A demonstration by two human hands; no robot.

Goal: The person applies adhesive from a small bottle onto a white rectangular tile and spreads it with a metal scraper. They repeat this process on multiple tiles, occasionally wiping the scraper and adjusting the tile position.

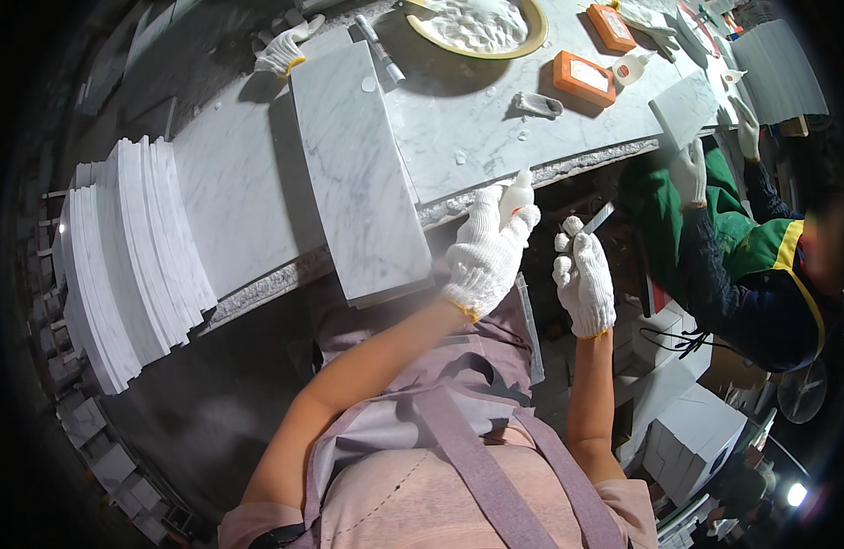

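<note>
Grey veins run through the pale, stone-like table [243, 197], its near edge rough and chipped, and through the smooth oblong tile [362, 174] that juts past that edge. The bottle [516, 196] is whitish and tapers to a narrow tip; the blade [600, 217] is a thin, flat, greyish strip. White knit gloves [594, 309] cover both hands. The left hand [486, 249] reaches up and rightward, its grip closed around the bottle, whose tip stands above the curled fingers, near the table's edge. The right hand [584, 274] is raised, fingers bent, pinching the blade, which slants up and right from the fingertips.
</note>
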